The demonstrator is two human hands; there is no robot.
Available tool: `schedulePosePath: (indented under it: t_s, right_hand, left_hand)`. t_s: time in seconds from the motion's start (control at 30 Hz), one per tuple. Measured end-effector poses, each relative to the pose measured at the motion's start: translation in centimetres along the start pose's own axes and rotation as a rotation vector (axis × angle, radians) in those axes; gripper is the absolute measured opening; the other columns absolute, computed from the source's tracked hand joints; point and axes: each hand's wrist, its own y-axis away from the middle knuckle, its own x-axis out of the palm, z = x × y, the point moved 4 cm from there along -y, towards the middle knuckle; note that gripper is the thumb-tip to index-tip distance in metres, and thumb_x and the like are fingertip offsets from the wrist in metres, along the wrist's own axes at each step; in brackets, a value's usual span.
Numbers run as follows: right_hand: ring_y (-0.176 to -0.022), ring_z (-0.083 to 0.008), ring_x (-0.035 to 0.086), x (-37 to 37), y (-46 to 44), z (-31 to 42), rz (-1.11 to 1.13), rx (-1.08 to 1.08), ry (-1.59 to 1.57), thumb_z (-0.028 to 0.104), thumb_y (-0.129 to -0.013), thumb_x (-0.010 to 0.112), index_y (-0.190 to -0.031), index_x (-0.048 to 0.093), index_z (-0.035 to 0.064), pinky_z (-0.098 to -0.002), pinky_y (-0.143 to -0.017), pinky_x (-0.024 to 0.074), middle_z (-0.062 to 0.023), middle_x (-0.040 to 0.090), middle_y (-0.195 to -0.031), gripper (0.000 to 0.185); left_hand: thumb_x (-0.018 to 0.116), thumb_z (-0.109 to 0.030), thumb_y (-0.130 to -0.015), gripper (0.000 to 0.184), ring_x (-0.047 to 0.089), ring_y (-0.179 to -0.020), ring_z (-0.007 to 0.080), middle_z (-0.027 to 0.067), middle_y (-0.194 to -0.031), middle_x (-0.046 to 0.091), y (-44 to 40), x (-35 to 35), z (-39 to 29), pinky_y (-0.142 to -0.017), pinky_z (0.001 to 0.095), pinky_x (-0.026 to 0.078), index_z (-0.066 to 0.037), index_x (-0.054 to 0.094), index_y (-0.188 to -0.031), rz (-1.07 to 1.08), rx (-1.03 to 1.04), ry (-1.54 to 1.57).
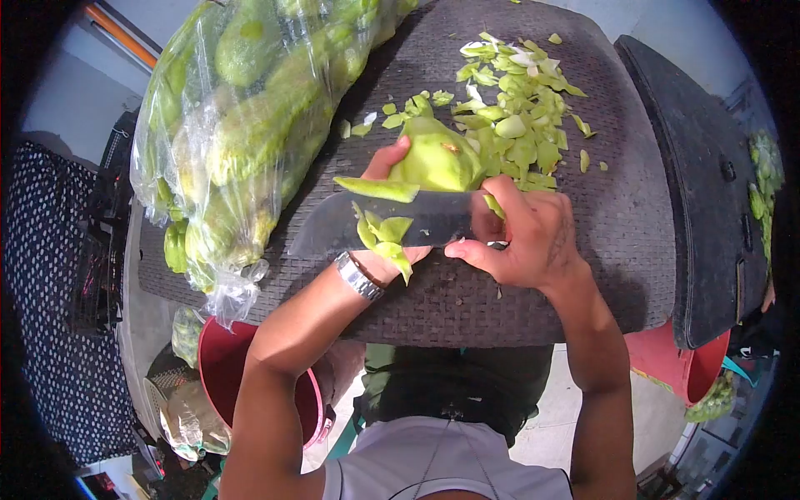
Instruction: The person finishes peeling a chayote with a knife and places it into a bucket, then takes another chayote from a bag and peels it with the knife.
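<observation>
The left hand [388,161] grasps a green fruit [433,162], thumb against its side; the blade hides most of the palm. The right hand [537,233] is clenched around the knife [446,212], whose blade crosses below the fruit, with peel [387,233] lying on it. The fruit is over the middle of the table [467,312], just beside a pile of parings [525,133]; I cannot tell whether it touches the tabletop. A clear bag [250,142] of fruit lies leftward. Below stand 2 red buckets [221,362].
</observation>
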Motion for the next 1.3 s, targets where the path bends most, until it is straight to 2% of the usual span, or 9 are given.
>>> schedulePosePath:
  t_s: [0.17, 0.3, 0.37, 0.47, 0.7, 0.77, 0.97, 1.2, 1.3]
  right_hand:
    - [-0.051, -0.0154, 0.065, -0.1, -0.1, 0.0, -0.023, -0.002, 0.006, 0.046, -0.073, 0.090, -0.087, 0.058, 0.0096, -0.0308, -0.052, 0.0514, 0.0044, 0.061, -0.059, 0.050]
    - [-0.054, -0.0224, 0.068, -1.0, -0.2, -1.1, -0.029, 0.042, 0.012, 0.062, -0.079, 0.081, -0.089, 0.059, 0.0114, -0.0372, -0.053, 0.0534, 0.0028, 0.063, -0.060, 0.056]
    - [-0.055, -0.0236, 0.069, -1.4, -0.4, -1.6, -0.031, 0.051, -0.023, 0.061, -0.083, 0.079, -0.088, 0.060, 0.0097, -0.0389, -0.053, 0.0524, -0.0002, 0.064, -0.061, 0.055]
    - [-0.057, -0.0256, 0.069, -2.4, -0.2, -5.7, 0.017, 0.491, 0.183, 0.057, -0.089, 0.075, -0.089, 0.063, 0.0069, -0.0416, -0.053, 0.0501, -0.0061, 0.063, -0.060, 0.052]
    - [-0.058, -0.0254, 0.069, -3.5, 0.0, -4.5, -0.020, 0.402, -0.144, 0.054, -0.090, 0.075, -0.095, 0.066, 0.0062, -0.0406, -0.055, 0.0514, -0.0088, 0.062, -0.060, 0.048]
    - [-0.058, -0.0248, 0.070, -2.8, -0.4, -1.6, 0.039, 0.226, -0.172, 0.054, -0.087, 0.078, -0.096, 0.065, 0.0065, -0.0393, -0.056, 0.0533, -0.0068, 0.063, -0.061, 0.050]
    - [-0.056, -0.0247, 0.070, -0.8, -0.2, -0.5, 0.096, 0.109, -0.208, 0.053, -0.081, 0.084, -0.090, 0.058, 0.0074, -0.0370, -0.055, 0.0548, -0.0026, 0.065, -0.062, 0.053]
    - [-0.057, -0.0267, 0.070, -1.4, -0.4, -0.6, 0.055, 0.097, -0.095, 0.054, -0.083, 0.081, -0.087, 0.059, 0.0083, -0.0398, -0.056, 0.0545, -0.0040, 0.064, -0.061, 0.051]
    - [-0.059, -0.0296, 0.070, -2.1, -0.4, -3.0, 0.029, 0.259, -0.024, 0.055, -0.087, 0.078, -0.089, 0.063, 0.0079, -0.0415, -0.058, 0.0534, -0.0071, 0.063, -0.061, 0.049]
  left_hand:
    - [0.050, -0.049, -0.102, 0.059, 0.060, -0.131, 0.0347, 0.0188, -0.142, 0.061, -0.6, -1.7, 0.1, -0.115, 0.0535, 0.044, -0.008, 0.054, -0.144, -0.124, 0.107, -0.221]
    - [0.058, -0.039, -0.101, 0.047, 0.070, -0.115, 0.0270, 0.0161, -0.126, 0.070, -0.4, 0.0, -0.2, -0.097, 0.0463, 0.060, -0.005, 0.061, -0.133, -0.001, 0.019, 0.049]
    - [0.059, -0.040, -0.098, 0.051, 0.069, -0.117, 0.0327, 0.0181, -0.131, 0.067, -0.2, -0.1, -0.6, -0.087, 0.0525, 0.063, -0.007, 0.058, -0.137, 0.034, 0.068, 0.051]
    - [0.060, -0.044, -0.096, 0.060, 0.064, -0.121, 0.0447, 0.0209, -0.135, 0.063, 0.0, 0.8, -1.1, -0.081, 0.0623, 0.062, -0.005, 0.054, -0.142, 0.053, 0.128, -0.129]
    - [0.060, -0.046, -0.096, 0.066, 0.061, -0.125, 0.0468, 0.0218, -0.143, 0.058, -0.1, 1.3, -1.3, -0.083, 0.0636, 0.062, -0.006, 0.049, -0.147, 0.134, 0.136, -0.139]
    - [0.058, -0.043, -0.098, 0.061, 0.064, -0.124, 0.0385, 0.0195, -0.139, 0.061, -0.4, -0.8, -0.9, -0.102, 0.0561, 0.055, -0.005, 0.052, -0.145, 0.114, 0.160, 0.103]
    - [0.056, -0.041, -0.099, 0.059, 0.063, -0.125, 0.0350, 0.0180, -0.137, 0.065, -0.4, -0.3, -1.6, -0.111, 0.0532, 0.047, -0.005, 0.053, -0.146, 0.168, 0.056, -0.018]
    - [0.054, -0.037, -0.099, 0.053, 0.070, -0.113, 0.0321, 0.0190, -0.127, 0.069, -0.4, -0.3, -1.6, -0.101, 0.0460, 0.056, -0.001, 0.056, -0.139, 0.040, 0.115, -0.154]
    - [0.058, -0.041, -0.095, 0.061, 0.069, -0.113, 0.0388, 0.0205, -0.133, 0.065, 0.3, 0.2, -0.7, -0.093, 0.0605, 0.058, -0.003, 0.052, -0.142, 0.107, 0.089, 0.030]
